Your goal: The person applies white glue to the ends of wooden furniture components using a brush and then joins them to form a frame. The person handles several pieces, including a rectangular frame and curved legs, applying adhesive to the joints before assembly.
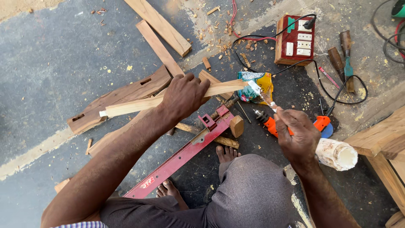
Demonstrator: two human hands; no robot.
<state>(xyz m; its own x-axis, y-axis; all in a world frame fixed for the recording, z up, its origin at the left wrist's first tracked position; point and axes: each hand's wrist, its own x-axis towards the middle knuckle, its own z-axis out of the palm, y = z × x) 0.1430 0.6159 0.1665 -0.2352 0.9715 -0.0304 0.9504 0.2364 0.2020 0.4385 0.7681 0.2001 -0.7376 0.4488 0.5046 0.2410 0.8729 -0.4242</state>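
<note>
The left hand point(184, 96) is clenched around a pale wooden slat point(139, 104) whose long axis runs from 8 to 2 o'clock. The right hand point(297, 135), at 4 o'clock from the slat's far end, grips a white glue bottle point(336, 154), nozzle aimed at that end.

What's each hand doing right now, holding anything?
Left hand: closed around a long wooden slat, held level.
Right hand: closed on a white glue bottle, nozzle toward the slat's end.
</note>
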